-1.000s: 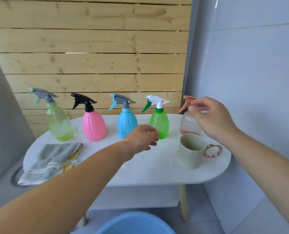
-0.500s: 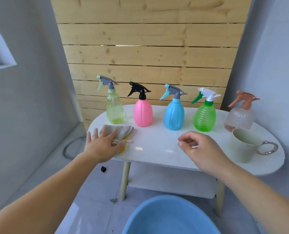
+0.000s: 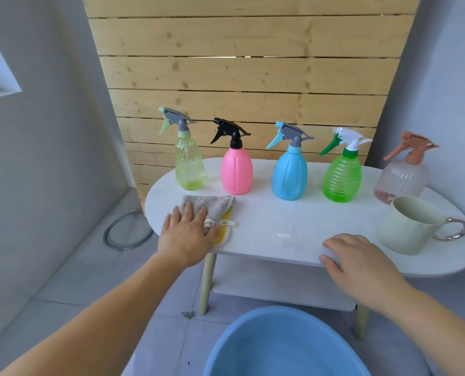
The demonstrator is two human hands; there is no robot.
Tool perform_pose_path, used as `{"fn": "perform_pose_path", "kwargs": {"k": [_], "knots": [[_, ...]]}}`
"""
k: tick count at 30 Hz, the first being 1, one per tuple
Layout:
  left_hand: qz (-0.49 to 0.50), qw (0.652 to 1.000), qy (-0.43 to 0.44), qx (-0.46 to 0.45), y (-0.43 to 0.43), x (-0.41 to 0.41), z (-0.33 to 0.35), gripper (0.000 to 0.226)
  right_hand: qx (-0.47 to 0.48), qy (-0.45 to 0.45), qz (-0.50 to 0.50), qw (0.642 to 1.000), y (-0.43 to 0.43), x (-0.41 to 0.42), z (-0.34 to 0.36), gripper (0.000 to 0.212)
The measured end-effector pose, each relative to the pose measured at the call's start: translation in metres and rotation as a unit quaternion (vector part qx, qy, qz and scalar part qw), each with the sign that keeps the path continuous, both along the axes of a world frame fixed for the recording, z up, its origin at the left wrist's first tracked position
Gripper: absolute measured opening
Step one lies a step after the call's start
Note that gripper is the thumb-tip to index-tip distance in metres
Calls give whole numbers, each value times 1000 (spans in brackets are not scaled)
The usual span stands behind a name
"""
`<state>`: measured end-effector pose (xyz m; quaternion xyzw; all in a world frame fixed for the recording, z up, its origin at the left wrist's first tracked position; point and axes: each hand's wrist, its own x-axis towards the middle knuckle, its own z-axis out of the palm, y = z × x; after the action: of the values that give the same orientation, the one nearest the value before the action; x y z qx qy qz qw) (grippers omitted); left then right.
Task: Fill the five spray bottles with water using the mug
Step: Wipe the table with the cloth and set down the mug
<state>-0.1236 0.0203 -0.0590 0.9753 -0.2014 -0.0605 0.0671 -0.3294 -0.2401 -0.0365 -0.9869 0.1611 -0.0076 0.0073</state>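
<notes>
Left hand point(image 3: 187, 234) lies flat, fingers spread, on the grey cloth point(image 3: 212, 206), seemingly ready to wipe spills; right hand point(image 3: 361, 263) rests loosely curled and empty on the table point(image 3: 274, 221) edge near the mug point(image 3: 405, 226), with five capped spray bottles point(image 3: 289, 175) lined up behind.

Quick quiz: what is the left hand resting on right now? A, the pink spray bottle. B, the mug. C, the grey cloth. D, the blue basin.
C: the left hand lies flat, fingers spread, on the grey cloth at the left end of the table.
</notes>
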Motion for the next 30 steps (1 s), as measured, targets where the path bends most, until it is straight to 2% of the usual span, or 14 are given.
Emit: {"fn": "perform_pose_path", "kwargs": {"k": [3,10,13,17,20,25,30], "knots": [[15,999,-34,26,1,10,-3,70,-18,-7,-5,1000,-6,-11,-18,44],[-102,995,-13,-2,-70,-19,-2,64,-45,-16,18,999,-14,-27,-43,71],[-126,992,-7,-7,-102,-32,-4,64,-47,-1,19,999,-15,-27,-37,61],[-85,996,-23,-24,-108,-23,-4,64,-21,31,26,999,-19,-27,-31,60],[-93,995,-24,-24,-113,-18,-1,62,-9,12,32,999,-22,-27,-26,62],[-158,986,-49,-17,-133,-24,3,51,47,-5,66,997,-28,-23,-24,81],[-264,963,-43,-36,-146,-46,0,55,44,-7,69,997,-29,-23,-23,81]]}}
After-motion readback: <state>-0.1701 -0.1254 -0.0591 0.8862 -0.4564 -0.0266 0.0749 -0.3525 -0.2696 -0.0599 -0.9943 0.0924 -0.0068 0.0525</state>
